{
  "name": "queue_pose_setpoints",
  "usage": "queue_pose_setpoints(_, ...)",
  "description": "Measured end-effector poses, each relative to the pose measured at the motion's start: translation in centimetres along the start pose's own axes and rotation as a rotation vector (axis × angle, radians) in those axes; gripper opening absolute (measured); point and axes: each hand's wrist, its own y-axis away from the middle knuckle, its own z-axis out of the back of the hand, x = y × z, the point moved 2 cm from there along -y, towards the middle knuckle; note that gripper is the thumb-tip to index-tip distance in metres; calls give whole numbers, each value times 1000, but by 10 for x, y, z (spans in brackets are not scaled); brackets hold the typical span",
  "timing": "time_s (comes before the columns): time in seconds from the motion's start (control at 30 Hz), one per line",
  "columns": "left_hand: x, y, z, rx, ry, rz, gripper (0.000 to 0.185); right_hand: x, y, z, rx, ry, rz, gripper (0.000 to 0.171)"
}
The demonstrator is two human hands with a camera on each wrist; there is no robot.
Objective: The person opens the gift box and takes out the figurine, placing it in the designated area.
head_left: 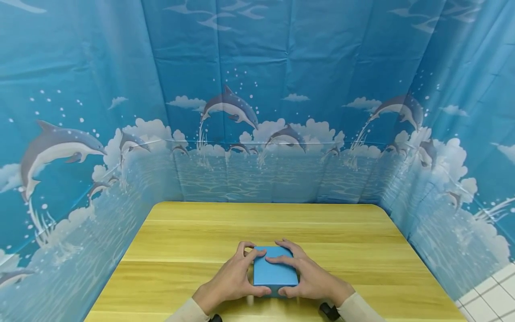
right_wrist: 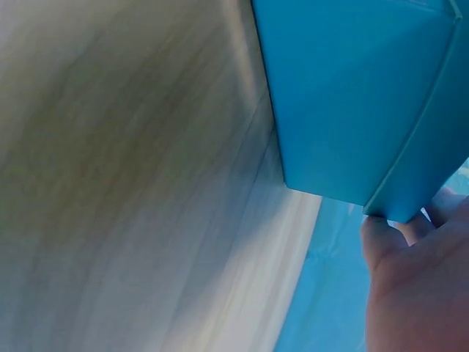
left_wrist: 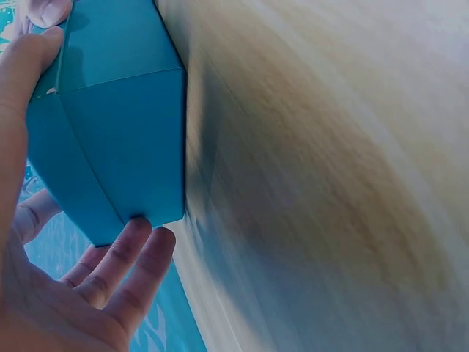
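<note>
A blue lidded box (head_left: pixel 275 270) sits on the table near its front edge, between both hands. My left hand (head_left: pixel 231 279) grips its left side, thumb at the near face and index finger bent over the top. From the right, my right hand (head_left: pixel 318 278) holds it the same way, with the thumb at the near corner and the index finger lying across the lid. A thin seam under the lid runs round the box (left_wrist: pixel 124 139) in the left wrist view. In the right wrist view, fingertips (right_wrist: pixel 382 233) meet the box's far edge.
The yellow wood-grain table (head_left: pixel 181 250) has rounded far corners. A blue curtain with printed dolphins (head_left: pixel 257 179) surrounds it at the back and both sides. White floor tiles (head_left: pixel 488 297) show at the lower right. Dark wrist straps (head_left: pixel 330 311) sit by the sleeves.
</note>
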Motion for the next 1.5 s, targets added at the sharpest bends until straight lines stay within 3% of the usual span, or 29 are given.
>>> queue_pose_setpoints(0.3,1,0,0,0,-2,4,98,-4,6,-3,-20,-63,-58,68)
queue_pose_setpoints(0.67,0,0,-2,2,22,14,100,-2,11,-2,-37,-107,-41,71)
queue_pose_setpoints(0.93,-3,2,-2,-5,52,31,100,0,14,-2,-40,-143,-71,52)
queue_pose_setpoints(1.5,-2,12,-7,38,282,91,98,-6,20,1,17,-203,-126,65)
